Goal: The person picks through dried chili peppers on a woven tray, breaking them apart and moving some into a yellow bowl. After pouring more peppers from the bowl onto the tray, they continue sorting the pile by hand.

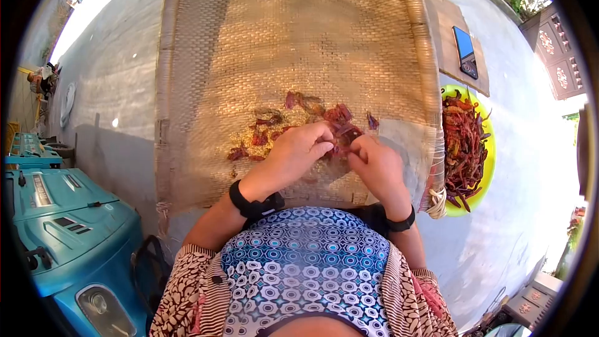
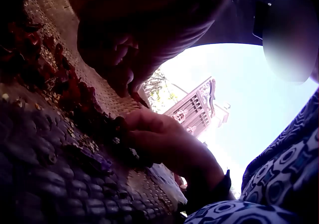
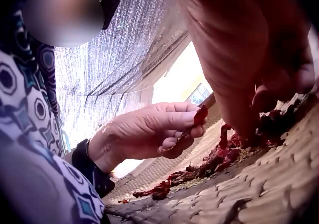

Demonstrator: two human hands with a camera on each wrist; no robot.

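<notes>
Over the woven tray [image 1: 299, 25], both hands work close together above torn dried red chilies [image 1: 337, 115] and pale seeds [image 1: 240, 131]. My left hand [image 1: 290, 156] pinches a red chili piece [image 3: 201, 115] between thumb and fingers, seen clearly in the right wrist view. Just to its right is my right hand [image 1: 379, 165], fingers curled and tips down at the chili pieces; in the right wrist view its fingertips reach the pile [image 3: 227, 156]. Whether it grips a piece is hidden by its own fingers.
A yellow-green basin [image 1: 490, 162] of whole dried chilies stands right of the tray. Behind it a phone [image 1: 465, 53] lies on cardboard [image 1: 437, 19]. A teal vehicle [image 1: 75, 212] stands at the left on the concrete floor [image 1: 118, 106].
</notes>
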